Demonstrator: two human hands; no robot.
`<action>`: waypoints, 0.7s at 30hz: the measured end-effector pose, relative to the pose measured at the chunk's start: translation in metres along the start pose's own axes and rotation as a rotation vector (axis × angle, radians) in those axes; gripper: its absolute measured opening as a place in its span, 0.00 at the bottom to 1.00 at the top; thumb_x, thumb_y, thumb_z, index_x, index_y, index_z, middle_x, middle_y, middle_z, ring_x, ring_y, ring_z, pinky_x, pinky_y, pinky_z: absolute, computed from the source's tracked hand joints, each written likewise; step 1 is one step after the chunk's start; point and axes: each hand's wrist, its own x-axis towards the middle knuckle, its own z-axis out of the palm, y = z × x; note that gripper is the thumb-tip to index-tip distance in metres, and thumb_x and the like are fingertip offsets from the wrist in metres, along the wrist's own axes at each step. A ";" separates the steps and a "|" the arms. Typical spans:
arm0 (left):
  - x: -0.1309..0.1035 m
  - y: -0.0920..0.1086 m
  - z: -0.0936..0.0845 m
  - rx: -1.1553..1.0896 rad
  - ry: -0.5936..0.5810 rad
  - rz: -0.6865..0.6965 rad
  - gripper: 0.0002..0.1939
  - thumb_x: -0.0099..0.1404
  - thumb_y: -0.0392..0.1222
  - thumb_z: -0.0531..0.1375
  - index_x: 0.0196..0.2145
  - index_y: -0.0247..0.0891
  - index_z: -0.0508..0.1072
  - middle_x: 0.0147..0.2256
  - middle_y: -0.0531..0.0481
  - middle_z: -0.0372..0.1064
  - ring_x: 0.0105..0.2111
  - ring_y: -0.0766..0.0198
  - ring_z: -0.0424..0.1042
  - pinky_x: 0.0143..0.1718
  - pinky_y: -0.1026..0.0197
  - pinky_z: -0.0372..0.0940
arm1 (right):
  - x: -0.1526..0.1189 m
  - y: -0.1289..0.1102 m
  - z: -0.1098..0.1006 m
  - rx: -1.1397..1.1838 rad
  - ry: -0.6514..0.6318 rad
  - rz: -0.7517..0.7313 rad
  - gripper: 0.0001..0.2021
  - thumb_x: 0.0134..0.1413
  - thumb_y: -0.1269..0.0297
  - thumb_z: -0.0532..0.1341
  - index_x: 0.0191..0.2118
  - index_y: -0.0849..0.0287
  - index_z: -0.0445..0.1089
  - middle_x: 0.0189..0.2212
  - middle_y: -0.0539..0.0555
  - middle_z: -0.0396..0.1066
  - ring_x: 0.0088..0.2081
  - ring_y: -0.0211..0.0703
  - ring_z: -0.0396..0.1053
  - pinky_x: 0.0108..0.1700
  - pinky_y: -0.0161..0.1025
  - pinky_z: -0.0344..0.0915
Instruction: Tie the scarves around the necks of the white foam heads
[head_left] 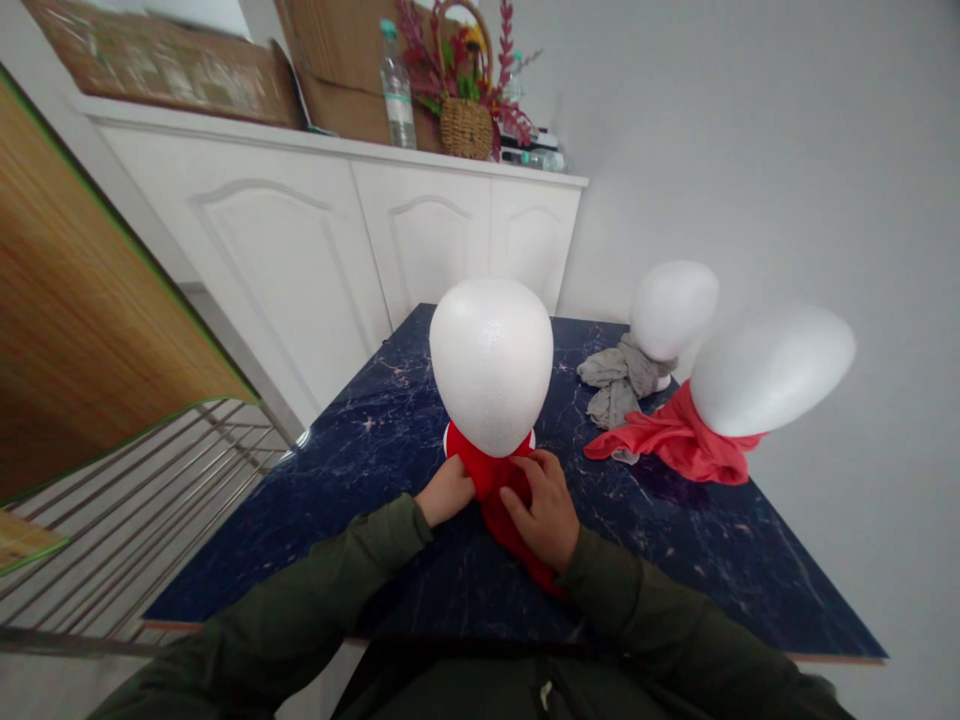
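We've got the smooth egg-shaped white foam head (491,362) standing on the dark blue marbled table (390,420), with a soft red scarf (499,490) wrapped at its base. Our left hand (448,490) pinches the cloth just below the head, fingers curled shut on it; our right hand (544,505) lies half-closed over the folds beside it. Behind the head, two more foam heads wear a grey scarf (619,380) and a red cloth (675,440).
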 end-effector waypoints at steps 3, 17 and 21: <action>-0.004 0.000 -0.002 -0.019 -0.008 -0.023 0.16 0.55 0.35 0.55 0.42 0.30 0.70 0.39 0.45 0.71 0.42 0.57 0.67 0.50 0.53 0.59 | 0.001 -0.009 0.000 -0.104 0.000 -0.114 0.20 0.43 0.52 0.61 0.40 0.61 0.66 0.38 0.58 0.61 0.42 0.48 0.59 0.46 0.45 0.58; -0.006 0.002 -0.026 -0.310 -0.049 -0.227 0.11 0.51 0.42 0.60 0.29 0.31 0.73 0.29 0.47 0.73 0.31 0.60 0.71 0.37 0.58 0.65 | 0.011 0.014 0.001 0.162 -0.062 0.148 0.07 0.42 0.69 0.55 0.19 0.59 0.56 0.18 0.47 0.54 0.22 0.34 0.53 0.25 0.33 0.50; -0.003 -0.003 -0.029 -0.663 0.132 -0.321 0.15 0.49 0.39 0.57 0.35 0.31 0.72 0.32 0.45 0.74 0.32 0.58 0.72 0.38 0.56 0.65 | 0.015 0.022 -0.004 0.165 -0.095 0.161 0.07 0.41 0.70 0.54 0.18 0.59 0.55 0.17 0.46 0.53 0.21 0.33 0.52 0.25 0.32 0.48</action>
